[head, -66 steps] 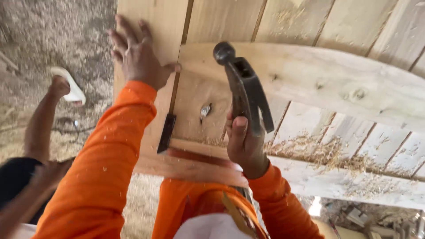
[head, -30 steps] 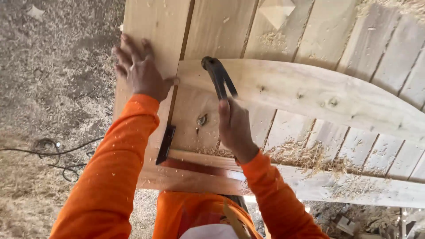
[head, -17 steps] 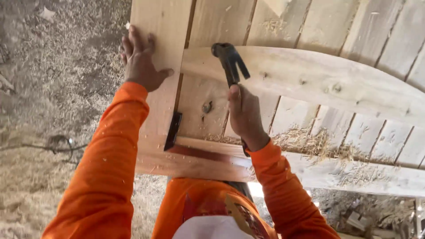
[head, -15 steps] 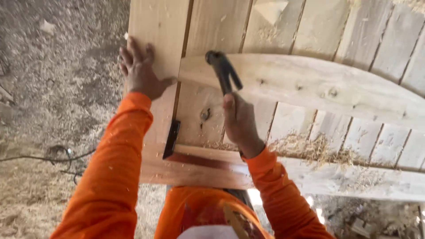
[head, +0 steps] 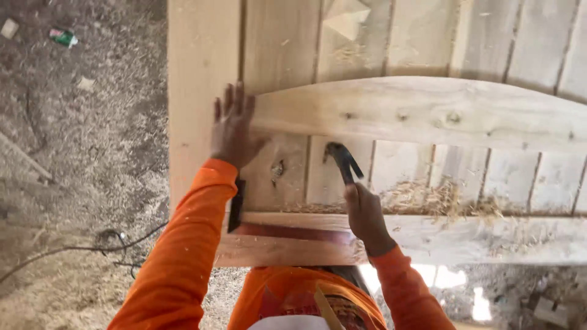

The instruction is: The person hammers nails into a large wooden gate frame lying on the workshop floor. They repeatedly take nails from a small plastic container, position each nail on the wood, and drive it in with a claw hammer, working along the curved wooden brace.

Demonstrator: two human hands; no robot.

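A panel of pale wooden planks [head: 287, 43] lies under me, with a curved cross board [head: 428, 113] nailed over it. My left hand [head: 234, 128] presses flat, fingers spread, where the left end of the curved board meets the wide left plank [head: 202, 91]. My right hand [head: 365, 214] grips a dark claw hammer [head: 341, 160] by the handle, its head resting low over the planks below the curved board. A dark knot [head: 277, 170] shows between my hands. Both sleeves are orange.
A straight lower rail [head: 465, 235] carries wood shavings [head: 422, 195]. A small black piece [head: 236, 205] sits at the plank gap by my left forearm. Sawdust-covered ground [head: 79, 153] lies to the left, with a dark cable [head: 92, 244] and bits of litter [head: 63, 38].
My left hand slid right from the wide plank to the curved board's end. The hammer came down from the curved board's left end to the planks below it.
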